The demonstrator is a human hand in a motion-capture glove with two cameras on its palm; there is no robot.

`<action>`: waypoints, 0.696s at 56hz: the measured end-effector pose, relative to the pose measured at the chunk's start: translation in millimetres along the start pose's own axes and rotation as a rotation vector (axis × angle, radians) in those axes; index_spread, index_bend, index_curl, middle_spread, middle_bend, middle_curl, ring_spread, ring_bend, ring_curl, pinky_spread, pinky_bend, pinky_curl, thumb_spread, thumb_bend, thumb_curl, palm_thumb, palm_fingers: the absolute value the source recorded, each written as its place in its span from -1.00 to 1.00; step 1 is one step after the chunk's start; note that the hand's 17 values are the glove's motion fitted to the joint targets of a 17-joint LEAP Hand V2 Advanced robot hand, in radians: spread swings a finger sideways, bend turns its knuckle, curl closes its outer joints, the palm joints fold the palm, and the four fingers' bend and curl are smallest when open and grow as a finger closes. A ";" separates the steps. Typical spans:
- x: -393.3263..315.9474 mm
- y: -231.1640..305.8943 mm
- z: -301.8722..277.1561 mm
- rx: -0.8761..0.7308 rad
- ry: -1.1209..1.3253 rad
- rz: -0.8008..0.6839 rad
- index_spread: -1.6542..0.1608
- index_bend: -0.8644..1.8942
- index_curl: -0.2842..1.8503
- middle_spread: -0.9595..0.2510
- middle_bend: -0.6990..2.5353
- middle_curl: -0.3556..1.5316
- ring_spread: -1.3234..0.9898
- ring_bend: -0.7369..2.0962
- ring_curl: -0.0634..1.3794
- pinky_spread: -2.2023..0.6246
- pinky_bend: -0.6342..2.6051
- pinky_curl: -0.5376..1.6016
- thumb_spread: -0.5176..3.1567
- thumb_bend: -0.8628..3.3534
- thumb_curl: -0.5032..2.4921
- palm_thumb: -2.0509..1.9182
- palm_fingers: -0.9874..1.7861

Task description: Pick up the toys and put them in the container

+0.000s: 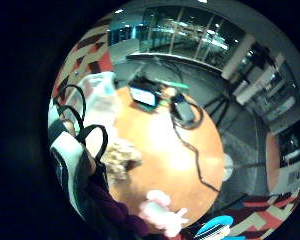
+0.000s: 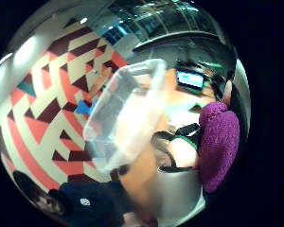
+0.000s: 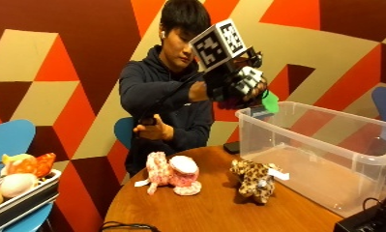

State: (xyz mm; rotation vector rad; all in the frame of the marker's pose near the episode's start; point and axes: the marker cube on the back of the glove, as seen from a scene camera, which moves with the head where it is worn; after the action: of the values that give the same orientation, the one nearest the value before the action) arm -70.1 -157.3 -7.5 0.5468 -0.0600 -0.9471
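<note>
The raised right hand (image 3: 239,83) grips a purple toy (image 3: 234,102) above the near rim of the clear container (image 3: 321,150); pink toy (image 3: 171,173) and leopard toy (image 3: 254,179) lie on the bench (image 3: 205,208).

An office lounge: geometric-patterned wall (image 3: 64,72), glass partitions (image 1: 190,35), round table (image 3: 205,208).

I can't read any text, label, brand or number in any view. The small white patch on the person's dark sleeve (image 2: 85,202) in the thumb-side palm view could be a logo, but I can't make it out. The lit screen (image 1: 143,96) at the table's far edge shows only a bright blur, no characters I can pick out.
</note>
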 end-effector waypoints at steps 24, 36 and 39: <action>-155.9 -169.3 54.6 -0.030 -0.171 0.494 0.57 0.28 -0.04 0.32 0.16 0.21 -0.10 0.53 -0.10 0.29 0.05 0.00 -0.37 -0.57 -0.04 0.30 0.49; -149.8 -138.6 64.2 -0.260 -0.226 0.539 0.58 -0.11 -0.11 0.39 -0.11 0.06 -0.06 0.35 -0.16 0.42 0.08 0.02 -0.15 -0.63 -0.18 0.12 -0.37; -144.9 -126.1 50.1 -0.245 -0.228 0.542 0.57 -0.14 -0.19 0.42 -0.16 0.01 -0.04 0.27 -0.28 0.46 0.05 -0.04 -0.11 -0.62 -0.22 0.09 -0.34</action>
State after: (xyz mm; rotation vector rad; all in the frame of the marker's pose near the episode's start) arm -265.2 -122.6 3.5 0.1747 -0.2796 -0.4720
